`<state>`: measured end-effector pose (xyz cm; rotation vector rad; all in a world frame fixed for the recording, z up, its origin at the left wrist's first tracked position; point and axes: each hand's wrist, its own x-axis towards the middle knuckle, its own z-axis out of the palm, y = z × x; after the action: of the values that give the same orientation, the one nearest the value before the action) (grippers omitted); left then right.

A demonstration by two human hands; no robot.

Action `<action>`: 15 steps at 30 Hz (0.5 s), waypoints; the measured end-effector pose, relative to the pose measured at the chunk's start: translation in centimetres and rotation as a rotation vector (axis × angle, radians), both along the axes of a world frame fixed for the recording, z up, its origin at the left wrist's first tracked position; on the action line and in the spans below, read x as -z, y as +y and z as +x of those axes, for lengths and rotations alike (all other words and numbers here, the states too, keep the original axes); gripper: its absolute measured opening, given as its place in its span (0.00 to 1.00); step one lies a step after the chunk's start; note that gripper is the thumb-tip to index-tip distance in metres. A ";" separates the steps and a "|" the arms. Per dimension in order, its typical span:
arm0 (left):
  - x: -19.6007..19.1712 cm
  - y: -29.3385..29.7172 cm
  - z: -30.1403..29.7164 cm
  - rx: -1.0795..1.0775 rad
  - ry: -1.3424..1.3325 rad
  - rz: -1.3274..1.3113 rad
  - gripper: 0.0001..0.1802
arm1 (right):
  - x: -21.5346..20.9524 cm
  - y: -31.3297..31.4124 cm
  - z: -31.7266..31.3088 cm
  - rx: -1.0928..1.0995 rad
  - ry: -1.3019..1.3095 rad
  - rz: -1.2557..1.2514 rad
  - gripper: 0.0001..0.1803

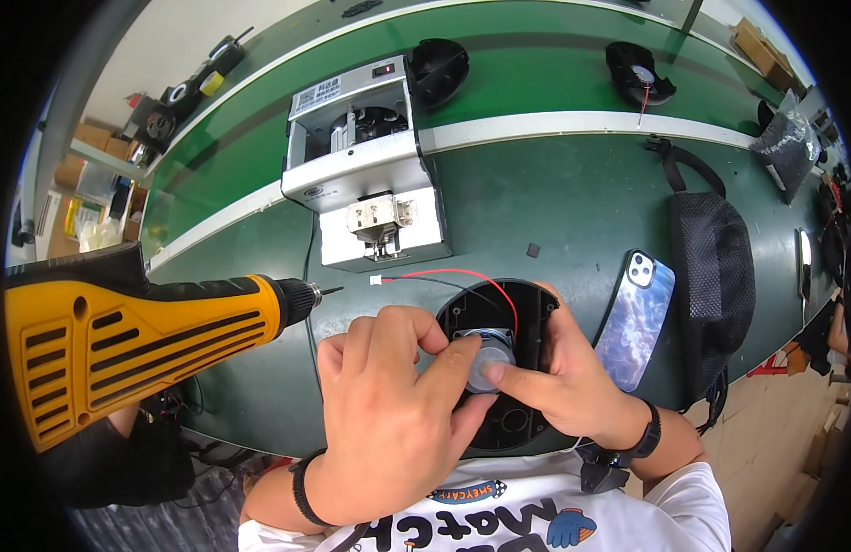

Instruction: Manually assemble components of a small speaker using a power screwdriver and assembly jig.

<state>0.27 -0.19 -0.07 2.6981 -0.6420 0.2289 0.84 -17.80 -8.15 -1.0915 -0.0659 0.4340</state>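
Close to my body, an oval black plastic housing shows its hollow inside. A small round grey part, which looks like a speaker, sits in its middle. My left hand grips the speaker's left side with thumb and fingertips. Around the housing's right edge wraps my right hand, its thumb pressing on the speaker's face. A red wire and a black wire run from the housing to a white connector lying on the bench. My fingers partly cover where the speaker meets the housing.
A yellow-black power screwdriver juts in from the left, its bit pointing right. Beyond my hands stands a silver machine. To the right lie a phone and a black mesh pouch. Another black housing rests on the green conveyor belt.
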 end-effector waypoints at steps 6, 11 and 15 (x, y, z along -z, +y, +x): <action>-0.1 0.0 0.0 -0.004 0.013 0.015 0.29 | -0.2 0.0 0.0 -0.004 0.010 0.000 0.34; -0.5 0.9 0.1 0.068 -0.011 -0.072 0.26 | 0.3 -0.5 0.4 0.015 -0.031 -0.076 0.34; -2.3 6.5 -1.0 0.162 -0.365 -0.506 0.33 | -0.3 -0.4 0.6 0.070 0.008 -0.019 0.35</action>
<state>-0.76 6.32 2.23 2.1222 -0.7766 0.7432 1.45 -18.16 -7.80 -1.1071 -0.0170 0.3766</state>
